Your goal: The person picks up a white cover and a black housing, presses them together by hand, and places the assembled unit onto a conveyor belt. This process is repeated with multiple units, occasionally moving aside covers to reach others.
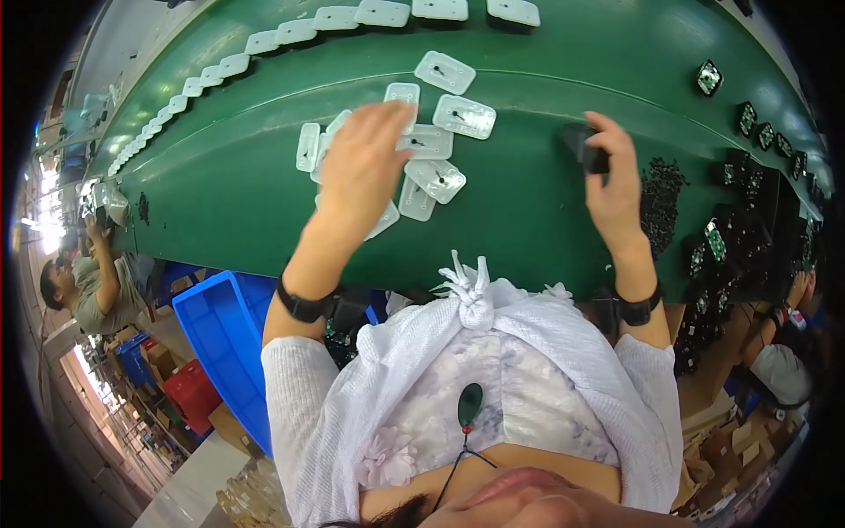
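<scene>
Over a loose cluster of translucent white plastic covers [426, 141], my left hand [363, 158] hovers or rests with its fingers stretched out. It hides part of the covers below it, and I cannot tell whether it touches one. Most covers show a small dark piece in the middle. To the right, my right hand [613, 180] grips a black plastic housing [579, 145] between thumb and fingers; it is blurred. Beside that hand lies a pile of small black parts [660, 202] on the green table [519, 211].
A long row of white covers [297, 33] curves along the far side. Black housings with green circuit boards [715, 239] crowd the right. A blue bin [211, 321] stands below the table at left. Another person [110, 286] is at far left, and another person's arm [761, 334] at right.
</scene>
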Demonstrator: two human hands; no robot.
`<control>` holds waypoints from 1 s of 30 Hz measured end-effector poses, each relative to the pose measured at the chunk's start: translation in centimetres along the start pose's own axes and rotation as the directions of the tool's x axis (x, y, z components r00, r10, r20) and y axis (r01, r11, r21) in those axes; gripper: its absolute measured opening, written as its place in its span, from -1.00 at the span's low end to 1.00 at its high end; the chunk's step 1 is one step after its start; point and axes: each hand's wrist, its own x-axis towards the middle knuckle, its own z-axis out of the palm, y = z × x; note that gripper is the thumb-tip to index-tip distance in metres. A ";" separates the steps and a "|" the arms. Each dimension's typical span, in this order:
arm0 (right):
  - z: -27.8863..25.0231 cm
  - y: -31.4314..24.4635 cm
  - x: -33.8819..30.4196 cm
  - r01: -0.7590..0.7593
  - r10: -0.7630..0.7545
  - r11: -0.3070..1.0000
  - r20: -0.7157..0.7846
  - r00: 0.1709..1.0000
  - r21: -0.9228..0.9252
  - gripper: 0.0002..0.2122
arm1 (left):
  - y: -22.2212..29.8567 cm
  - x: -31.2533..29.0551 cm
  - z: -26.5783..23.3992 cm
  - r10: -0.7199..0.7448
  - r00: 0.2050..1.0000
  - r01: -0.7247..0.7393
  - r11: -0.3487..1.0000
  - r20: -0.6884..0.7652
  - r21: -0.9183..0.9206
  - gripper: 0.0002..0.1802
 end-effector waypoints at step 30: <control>-1.0 -2.6 -0.9 -0.234 0.210 0.950 -0.132 0.969 -0.207 -0.67 | 5.6 5.6 10.0 0.374 0.919 -0.356 0.923 0.124 -0.147 -0.54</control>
